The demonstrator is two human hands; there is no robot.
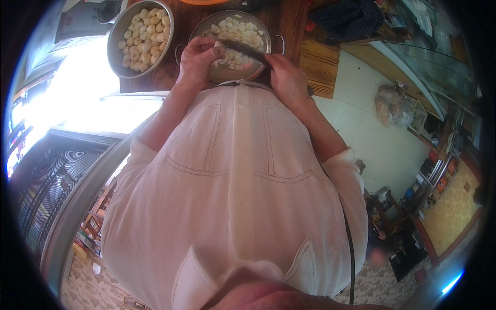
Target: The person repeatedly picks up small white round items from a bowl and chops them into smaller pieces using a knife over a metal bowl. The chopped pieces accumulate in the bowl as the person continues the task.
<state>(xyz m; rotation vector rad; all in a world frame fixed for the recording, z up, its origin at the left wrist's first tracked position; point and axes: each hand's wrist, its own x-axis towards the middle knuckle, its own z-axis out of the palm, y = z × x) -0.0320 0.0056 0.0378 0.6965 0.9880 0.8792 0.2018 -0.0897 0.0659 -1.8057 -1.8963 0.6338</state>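
My right hand grips the handle end of a dark-bladed knife. The blade slants to the left, over a metal pot with wire side handles. Pinched in the fingers of my left hand is a small pale vegetable piece, close to the blade's far end. Chopped pale pieces are spread across the pot's inside. Left of the pot, a steel basin holds several round peeled vegetables; their exact kind is unclear.
Basin and pot stand on a brown wooden table. An orange rim shows at the top edge. To the right are a lighter wooden board, pale floor, a plastic bag and a glass-fronted case. Bright light washes out the left side.
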